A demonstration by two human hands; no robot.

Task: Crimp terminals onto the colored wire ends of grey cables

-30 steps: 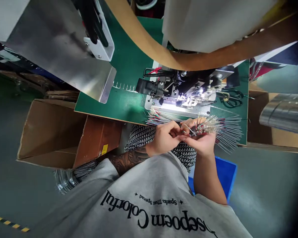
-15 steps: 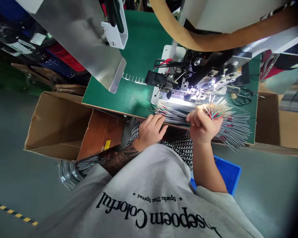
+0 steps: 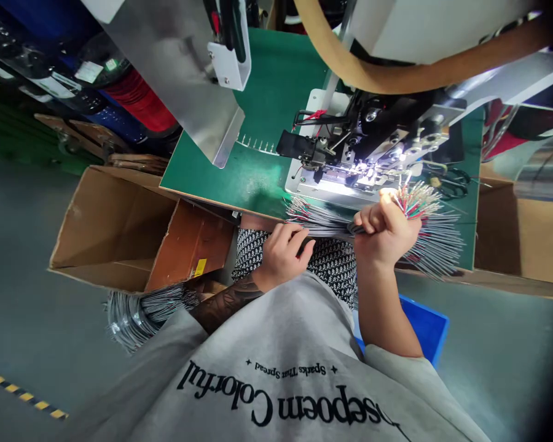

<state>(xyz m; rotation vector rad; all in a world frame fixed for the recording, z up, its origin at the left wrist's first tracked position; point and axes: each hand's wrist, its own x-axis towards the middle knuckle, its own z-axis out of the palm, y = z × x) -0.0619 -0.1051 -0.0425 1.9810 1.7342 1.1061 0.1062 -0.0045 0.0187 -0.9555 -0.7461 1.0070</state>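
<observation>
My right hand (image 3: 387,230) is closed around a bundle of grey cables (image 3: 417,205), whose stripped ends show red, green and pale wires above the fist. More grey cables (image 3: 325,221) lie along the table's front edge, their wire ends towards the left. At that left end is my left hand (image 3: 286,252), its fingers loosely bent and the thumb apart, with nothing seen in its grasp. Whether its fingertips touch the cables I cannot tell. Just beyond the right fist stands a crimping machine (image 3: 359,166) with a bright lamp at its working point.
A green table (image 3: 221,178) carries the machine, with a strip of metal terminals (image 3: 258,145) feeding in from the left. Scissors (image 3: 456,183) lie at the right. Cardboard boxes (image 3: 105,233) flank the table, and a blue bin (image 3: 424,325) is below.
The view has shifted slightly. My left hand has drawn back a little from the cable ends towards my body. My right hand stays closed on its bundle near the machine.
</observation>
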